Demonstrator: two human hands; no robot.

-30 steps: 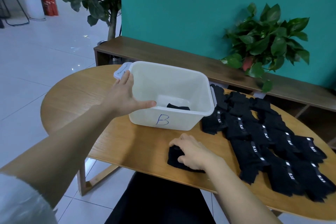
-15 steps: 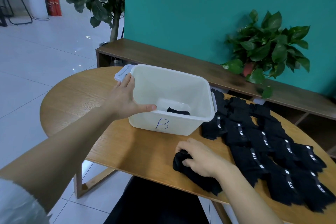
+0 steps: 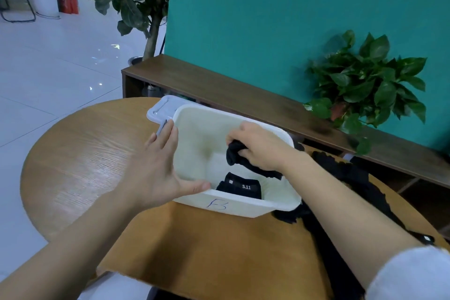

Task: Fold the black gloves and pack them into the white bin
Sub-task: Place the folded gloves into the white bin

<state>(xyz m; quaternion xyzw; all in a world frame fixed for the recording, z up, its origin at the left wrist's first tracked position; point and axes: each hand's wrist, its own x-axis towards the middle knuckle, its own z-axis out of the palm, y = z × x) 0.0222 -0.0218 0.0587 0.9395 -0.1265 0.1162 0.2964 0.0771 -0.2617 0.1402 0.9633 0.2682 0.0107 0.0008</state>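
Teal wall and a low wooden shelf sit behind our round wooden table (image 3: 80,153). A second ago our right hand (image 3: 260,147) was pressing a folded glove (image 3: 237,154) flat near the table's front edge — now it has carried that glove over the white bin (image 3: 233,207) at centre frame, fingers curled tight round it. Our left hand (image 3: 155,170) still steadies the bin's left wall, fingers straight, thumb hooked over the rim. One packed glove (image 3: 239,186) already lies inside, so this is the second. More gloves (image 3: 345,178) wait at right.
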